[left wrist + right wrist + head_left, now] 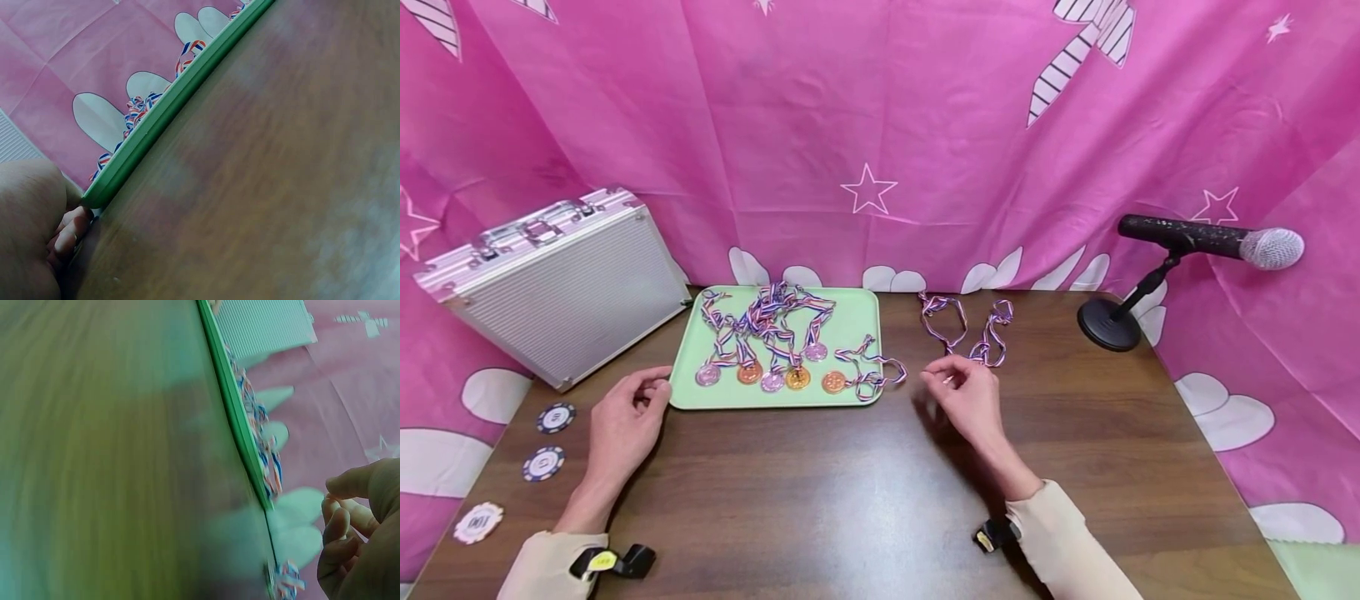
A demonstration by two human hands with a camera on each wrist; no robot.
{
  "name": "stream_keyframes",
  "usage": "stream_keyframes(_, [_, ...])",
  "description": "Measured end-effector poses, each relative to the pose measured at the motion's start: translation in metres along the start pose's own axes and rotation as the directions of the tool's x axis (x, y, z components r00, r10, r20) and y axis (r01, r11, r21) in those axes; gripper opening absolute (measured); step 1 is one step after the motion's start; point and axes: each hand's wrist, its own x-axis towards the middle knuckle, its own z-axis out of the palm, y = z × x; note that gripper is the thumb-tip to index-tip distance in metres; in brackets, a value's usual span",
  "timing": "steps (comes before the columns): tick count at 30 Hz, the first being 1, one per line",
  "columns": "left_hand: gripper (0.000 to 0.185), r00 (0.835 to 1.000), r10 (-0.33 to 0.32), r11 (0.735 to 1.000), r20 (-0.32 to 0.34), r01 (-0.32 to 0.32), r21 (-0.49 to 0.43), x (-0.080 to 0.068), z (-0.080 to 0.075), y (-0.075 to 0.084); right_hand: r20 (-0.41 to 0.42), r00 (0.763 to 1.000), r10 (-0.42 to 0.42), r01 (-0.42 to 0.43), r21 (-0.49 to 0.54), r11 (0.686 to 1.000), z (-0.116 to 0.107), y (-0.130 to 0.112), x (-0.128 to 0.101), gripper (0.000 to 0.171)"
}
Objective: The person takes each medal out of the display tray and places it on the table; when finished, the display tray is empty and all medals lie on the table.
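A pale green tray point(842, 304) holds several medals on tangled red, white and blue ribbons point(767, 312); a bronze medal point(834, 382) lies apart near its right end, its ribbon hanging over the rim. At the tray's near left corner, my left hand point(628, 421) pinches the edge. My right hand point(966, 398) hovers right of the tray, fingers loosely curled with nothing between them. Just behind it, two more striped ribbons point(955, 332) lie on the table, their lower ends hidden by the hand. In the right wrist view, thumb and fingertips point(340, 486) come close together.
A silver case point(565, 292) stands behind the tray at the left. Several poker chips point(543, 463) lie along the table's left edge. At the back right, a microphone point(1206, 237) sits on a round-based stand. Pink curtain point(955, 167) backs the wooden table point(820, 500).
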Motion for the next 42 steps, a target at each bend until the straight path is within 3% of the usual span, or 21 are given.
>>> stream_keyframes(11, [0.03,1.0,0.005,1.0,-0.004,-0.005,-0.017,0.001,0.002,0.002,0.147,0.988,-0.048,0.041,0.054,0.998,0.049,-0.029,-0.004,0.005])
stream_keyframes(19, [0.03,1.0,-0.005,1.0,-0.002,0.005,-0.02,0.0,0.003,0.001,0.226,0.968,-0.11,0.136,-0.1,0.986,0.082,-0.035,-0.001,0.01])
stream_keyframes(24, [0.031,1.0,-0.003,1.0,0.0,0.003,-0.015,0.0,0.003,0.001,0.235,0.964,-0.127,0.169,-0.17,0.971,0.092,-0.036,0.005,0.017])
stream_keyframes(28, [0.031,1.0,0.008,1.0,-0.001,-0.008,-0.012,0.0,0.002,0.001,0.23,0.965,-0.128,0.185,-0.247,0.951,0.1,-0.026,0.01,0.021])
stream_keyframes(34, [0.031,1.0,0.005,1.0,0.007,-0.004,-0.005,0.001,0.001,0.001,0.268,0.96,-0.078,0.172,-0.348,0.922,0.122,0.01,0.023,0.029])
stream_keyframes(38, [0.031,1.0,-0.004,1.0,0.005,0.004,-0.003,0.001,0.001,0.002,0.31,0.947,-0.087,0.215,-0.406,0.888,0.126,0.014,0.024,0.039])
stream_keyframes(42, [0.031,1.0,-0.008,1.0,0.002,0.008,-0.001,0.0,0.0,0.001,0.315,0.944,-0.095,0.228,-0.417,0.88,0.127,0.012,0.023,0.039])
